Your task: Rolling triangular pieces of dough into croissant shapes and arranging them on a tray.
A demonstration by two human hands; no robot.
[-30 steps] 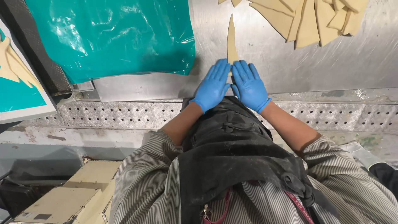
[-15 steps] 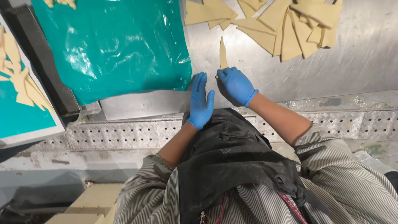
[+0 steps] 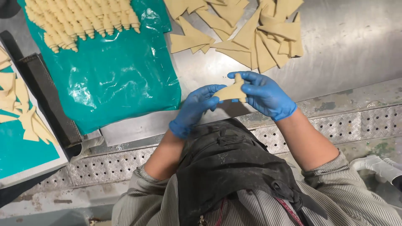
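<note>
Both gloved hands, left hand (image 3: pixel 193 109) and right hand (image 3: pixel 264 94), pinch one dough triangle (image 3: pixel 231 91) just above the steel table (image 3: pixel 347 46), fingers closed on it. Looks like the shaping step; next it probably needs rolling tight like the rolled pieces (image 3: pixel 79 19) on the teal sheet (image 3: pixel 113 79).

left hand (image 3: pixel 193 110): blue glove
right hand (image 3: pixel 264 94): blue glove
dough piece (image 3: pixel 230 91): pale beige
plastic sheet (image 3: pixel 113 79): teal
worktop (image 3: pixel 347 37): grey steel
shirt (image 3: pixel 360 205): fine grey stripes
apron (image 3: pixel 234 167): black

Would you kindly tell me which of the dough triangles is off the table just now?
The dough piece held between the left hand and right hand; the other triangles lie flat, piled on the steel table.
</note>
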